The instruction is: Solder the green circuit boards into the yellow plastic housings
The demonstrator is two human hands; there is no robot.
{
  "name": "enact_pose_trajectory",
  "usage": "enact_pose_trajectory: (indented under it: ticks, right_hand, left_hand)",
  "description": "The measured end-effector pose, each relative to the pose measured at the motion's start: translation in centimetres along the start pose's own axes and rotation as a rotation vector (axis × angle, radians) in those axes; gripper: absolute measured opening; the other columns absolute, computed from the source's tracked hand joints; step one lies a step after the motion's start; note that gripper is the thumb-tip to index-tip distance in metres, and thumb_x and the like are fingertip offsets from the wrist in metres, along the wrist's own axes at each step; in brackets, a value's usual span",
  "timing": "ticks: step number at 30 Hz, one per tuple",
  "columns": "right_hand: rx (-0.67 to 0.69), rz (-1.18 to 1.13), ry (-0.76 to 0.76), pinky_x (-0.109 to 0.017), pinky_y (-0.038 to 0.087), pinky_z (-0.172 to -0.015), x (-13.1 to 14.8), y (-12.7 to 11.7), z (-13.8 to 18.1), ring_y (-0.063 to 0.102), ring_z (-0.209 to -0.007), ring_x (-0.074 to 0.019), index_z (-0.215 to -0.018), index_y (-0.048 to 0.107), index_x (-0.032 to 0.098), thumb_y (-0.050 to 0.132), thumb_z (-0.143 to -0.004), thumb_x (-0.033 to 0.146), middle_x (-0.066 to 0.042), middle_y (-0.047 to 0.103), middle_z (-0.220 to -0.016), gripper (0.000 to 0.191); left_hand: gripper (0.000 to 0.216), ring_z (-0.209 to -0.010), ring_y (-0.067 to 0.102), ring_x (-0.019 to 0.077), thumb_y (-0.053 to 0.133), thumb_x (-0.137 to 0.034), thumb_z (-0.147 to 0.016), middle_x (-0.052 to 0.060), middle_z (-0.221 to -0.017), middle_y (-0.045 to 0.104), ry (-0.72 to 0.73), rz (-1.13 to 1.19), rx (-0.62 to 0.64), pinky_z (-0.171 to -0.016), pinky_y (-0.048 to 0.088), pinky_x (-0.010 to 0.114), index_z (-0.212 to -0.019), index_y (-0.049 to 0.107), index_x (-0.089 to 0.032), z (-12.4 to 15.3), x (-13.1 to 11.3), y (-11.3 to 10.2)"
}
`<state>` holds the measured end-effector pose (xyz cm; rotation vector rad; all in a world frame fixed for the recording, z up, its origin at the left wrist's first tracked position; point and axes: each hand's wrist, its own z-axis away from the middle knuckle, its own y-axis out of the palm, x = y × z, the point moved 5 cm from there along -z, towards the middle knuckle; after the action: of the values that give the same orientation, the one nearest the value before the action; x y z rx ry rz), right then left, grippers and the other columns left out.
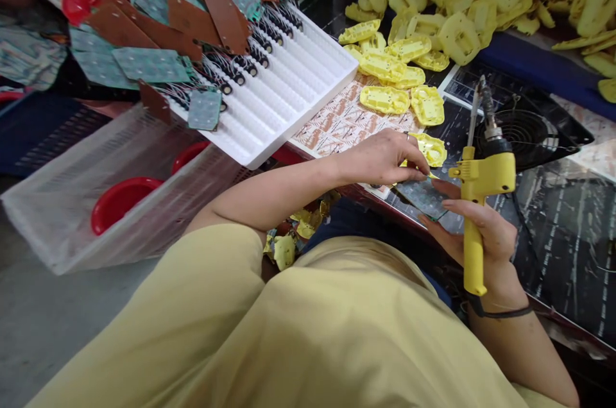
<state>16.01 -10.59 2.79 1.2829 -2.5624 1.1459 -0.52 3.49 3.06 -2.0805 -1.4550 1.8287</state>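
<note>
My left hand pinches the upper edge of a greenish-grey circuit board just over the table's front edge. From the other side, the fingers of my right hand grip the same board. A yellow soldering gun is also in my right hand, its handle down across the palm and its metal tip pointing up and away. Just beyond my left fingers lies a yellow plastic shell. More yellow shells lie loosely farther back.
On the left, a white ridged tray carries several wired circuit boards. Below it stands a white plastic crate with red basins. A blue bin heaped with yellow shells stands behind. A black coil-shaped stand sits at right.
</note>
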Motion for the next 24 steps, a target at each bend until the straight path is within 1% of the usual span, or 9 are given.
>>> enact_pose_trajectory:
  ticks: [3,8,10,12,15,17,20,22,24]
  right_hand:
    - [-0.04,-0.028,-0.016,-0.038,0.075,-0.081,0.4,-0.1,-0.8,0.086,-0.103,-0.0276,-0.123,0.069,0.032,0.091,-0.093,0.027,-0.005,0.086,-0.115,0.038]
    - [-0.141,0.007,0.031,-0.039,0.074,-0.086,0.2,0.4,-0.8,0.086,-0.1,-0.028,-0.123,0.067,0.029,0.09,-0.095,0.031,-0.006,0.086,-0.114,0.037]
    - [-0.16,-0.003,0.074,-0.041,0.074,-0.09,-0.2,0.7,-0.3,0.086,-0.102,-0.0284,-0.124,0.066,0.03,0.089,-0.095,0.033,-0.006,0.086,-0.116,0.037]
    - [-0.13,-0.039,0.105,-0.042,0.074,-0.092,-0.7,1.1,0.1,0.085,-0.107,-0.0283,-0.126,0.066,0.03,0.09,-0.095,0.034,-0.006,0.085,-0.116,0.039]
    - [-0.075,-0.092,0.15,-0.047,0.073,-0.099,-2.6,0.9,0.5,0.083,-0.119,-0.0309,-0.13,0.066,0.029,0.091,-0.095,0.041,-0.007,0.084,-0.114,0.045]
    - [-0.078,-0.07,0.192,-0.052,0.07,-0.106,-4.7,0.3,0.3,0.079,-0.129,-0.0328,-0.133,0.066,0.028,0.089,-0.096,0.042,-0.008,0.082,-0.121,0.046]
    - [0.003,0.052,0.193,-0.053,0.067,-0.111,-8.5,0.6,-0.9,0.076,-0.133,-0.0313,-0.134,0.067,0.029,0.082,-0.1,0.037,-0.009,0.079,-0.135,0.038]
    - [0.123,0.094,0.194,-0.054,0.066,-0.112,-11.1,2.0,-1.8,0.079,-0.124,-0.0303,-0.13,0.07,0.029,0.078,-0.101,0.038,-0.008,0.08,-0.132,0.031]
    - [0.218,0.124,0.226,-0.053,0.066,-0.108,-13.4,3.5,-2.3,0.08,-0.116,-0.0305,-0.126,0.071,0.029,0.078,-0.1,0.042,-0.008,0.082,-0.127,0.03]
  left_hand:
    - [0.011,-0.082,0.076,0.0173,0.084,-0.02,-0.089,0.003,-0.088,0.084,0.014,0.052,-0.028,-0.087,0.057,0.029,-0.088,0.092,-0.029,0.1,0.4,0.3]
    - [0.011,-0.087,0.076,0.0187,0.086,-0.032,-0.094,0.006,-0.091,0.083,0.126,0.178,-0.27,-0.089,0.059,0.032,-0.087,0.088,-0.024,1.0,0.8,-0.1]
    - [0.026,-0.092,0.077,0.0189,0.091,-0.046,-0.094,0.005,-0.093,0.083,0.053,0.296,-0.367,-0.088,0.061,0.032,-0.084,0.084,-0.023,1.0,1.3,-0.8]
    - [0.039,-0.098,0.079,0.0189,0.094,-0.056,-0.092,0.004,-0.095,0.082,-0.083,0.442,-0.449,-0.091,0.063,0.032,-0.081,0.079,-0.022,0.8,2.0,-1.6]
    - [0.042,-0.095,0.083,0.0179,0.093,-0.055,-0.095,-0.001,-0.086,0.078,-0.233,0.582,-0.504,-0.091,0.067,0.034,-0.083,0.073,-0.02,0.3,2.5,-3.5]
    - [0.039,-0.084,0.083,0.0162,0.09,-0.053,-0.098,-0.005,-0.076,0.072,-0.262,0.573,-0.477,-0.084,0.069,0.033,-0.086,0.073,-0.02,-0.3,2.9,-5.1]
    - [0.035,-0.072,0.08,0.0163,0.095,-0.048,-0.093,-0.004,-0.069,0.069,-0.223,0.471,-0.326,-0.074,0.068,0.031,-0.088,0.077,-0.018,-1.9,4.2,-6.5]
    - [0.028,-0.072,0.079,0.0184,0.099,-0.036,-0.085,-0.002,-0.067,0.069,-0.179,0.351,-0.185,-0.076,0.068,0.032,-0.082,0.079,-0.017,-3.4,5.4,-6.2]
    - [0.016,-0.077,0.079,0.021,0.095,-0.021,-0.081,0.001,-0.067,0.071,-0.162,0.147,-0.039,-0.083,0.067,0.034,-0.076,0.08,-0.018,-5.0,6.6,-4.8]
